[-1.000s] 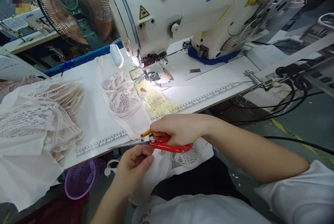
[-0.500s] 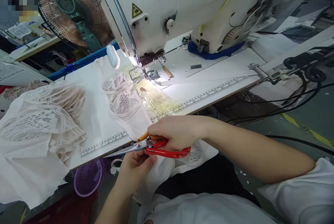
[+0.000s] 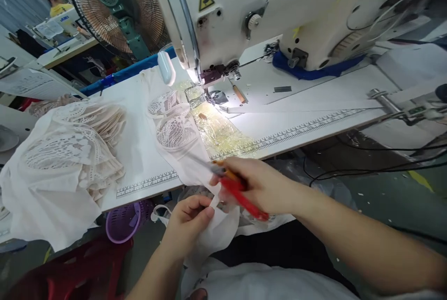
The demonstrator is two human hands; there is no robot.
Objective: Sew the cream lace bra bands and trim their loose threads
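My right hand point(image 3: 261, 186) grips red-handled scissors point(image 3: 240, 197) at the table's front edge, blades pointing up and left over the cloth. My left hand point(image 3: 188, 221) pinches a fold of white fabric point(image 3: 223, 230) just below the scissors. That fabric runs up onto the table as a strip with lace pieces point(image 3: 174, 130), reaching the needle area of the white sewing machine point(image 3: 244, 16). The blades are blurred, so I cannot tell whether they touch the cloth.
A pile of white lace pieces point(image 3: 66, 160) lies at the table's left. A fan point(image 3: 115, 6) stands behind it. A purple basket point(image 3: 125, 221) hangs under the table edge point(image 3: 146, 183). Cables run along the floor at right. A small screwdriver point(image 3: 239, 92) lies beside the presser foot.
The right hand has turned the scissors from lying level to slanting, blades now up and to the left. The left hand shifted slightly right on the fabric. The camera view moved left and down.
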